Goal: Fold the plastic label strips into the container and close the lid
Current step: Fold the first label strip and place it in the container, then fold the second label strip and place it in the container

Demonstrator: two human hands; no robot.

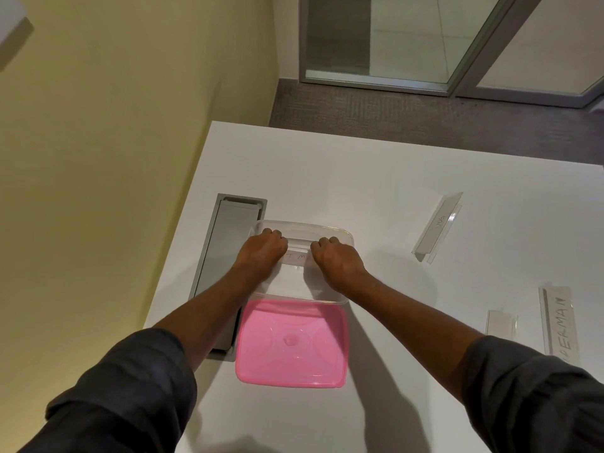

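A clear plastic container (343, 235) stands open on the white table. Over its opening, my left hand (261, 253) and my right hand (336, 259) each grip one end of a clear label strip (298, 258) with handwritten letters. The pink lid (291, 344) lies flat on the table just in front of the container. Three more label strips lie to the right: one angled at the back (438, 228), a long lettered one (560, 325) near the right edge, and a short one (500, 323) beside it.
A grey recessed cable hatch (222, 256) sits in the table left of the container, partly under my left forearm. The table's far edge (392, 142) drops to carpet, and a yellow wall runs along the left.
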